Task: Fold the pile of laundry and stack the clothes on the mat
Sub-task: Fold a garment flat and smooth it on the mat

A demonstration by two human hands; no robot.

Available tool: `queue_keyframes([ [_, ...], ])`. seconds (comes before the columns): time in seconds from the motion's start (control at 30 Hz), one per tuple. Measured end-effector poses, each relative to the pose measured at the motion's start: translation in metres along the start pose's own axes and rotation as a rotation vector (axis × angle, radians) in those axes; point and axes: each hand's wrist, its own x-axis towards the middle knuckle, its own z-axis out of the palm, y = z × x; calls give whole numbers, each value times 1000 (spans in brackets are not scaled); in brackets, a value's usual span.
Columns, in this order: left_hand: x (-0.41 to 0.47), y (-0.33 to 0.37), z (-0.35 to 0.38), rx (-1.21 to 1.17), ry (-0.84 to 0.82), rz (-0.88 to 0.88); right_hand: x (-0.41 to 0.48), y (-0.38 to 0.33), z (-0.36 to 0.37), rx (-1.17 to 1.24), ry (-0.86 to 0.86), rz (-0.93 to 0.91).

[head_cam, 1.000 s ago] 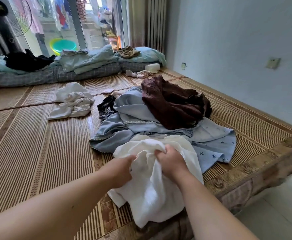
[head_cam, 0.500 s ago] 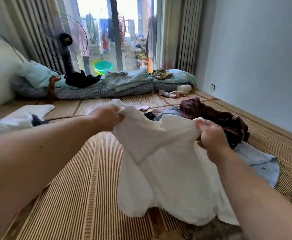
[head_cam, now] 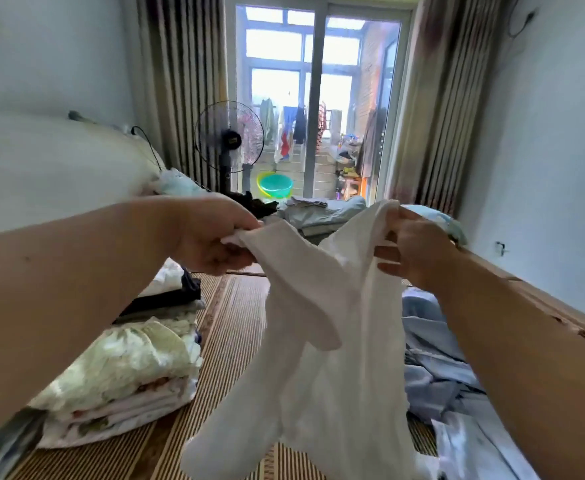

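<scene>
A white garment (head_cam: 322,341) hangs in the air in front of me, stretched between both hands. My left hand (head_cam: 214,237) grips its upper left edge. My right hand (head_cam: 412,247) pinches the upper right edge, slightly higher. The cloth droops down over the woven mat (head_cam: 235,313). A stack of folded clothes (head_cam: 128,372) sits on the mat at my left, below my left forearm. Unfolded pale blue laundry (head_cam: 433,362) lies on the mat at my right, partly hidden by my right arm.
A standing fan (head_cam: 229,140) is by the curtains at the back. Folded bedding (head_cam: 322,216) lies along the far end before the glass door. A wall and a wooden edge (head_cam: 547,306) run along the right. A large white cushion (head_cam: 59,168) is at the left.
I have lifted the white garment off the pile and raised it high, spreading my hands apart. My view has tilted up and swung left, bringing the folded stack into sight.
</scene>
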Motion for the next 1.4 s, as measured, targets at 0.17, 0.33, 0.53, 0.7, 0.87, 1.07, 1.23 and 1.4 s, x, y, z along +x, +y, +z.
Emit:
queue_keyframes([
  [0.17, 7, -41, 28, 474, -37, -45, -4, 0, 48, 138, -12, 11],
  [0.33, 19, -54, 67, 664, -88, 137, -8, -14, 71, 299, -45, 108],
  [0.53, 34, -77, 140, 543, 250, 341, -8, -41, 80, 409, 42, 190],
  [0.7, 37, -66, 148, 422, 556, 607, 2, -51, 56, 320, -4, 121],
  [0.87, 46, -34, 133, -119, 153, 364, -8, -6, 38, 290, -118, 248],
  [1.07, 69, -76, 172, 244, 198, 217, -10, 14, 51, 351, -94, 343],
  [1.23, 82, -133, 174, 412, 212, 84, -24, 62, 30, -48, -123, 358],
  [1.4, 92, -183, 180, 353, 57, 26, -43, 174, 2, -840, -280, 287],
])
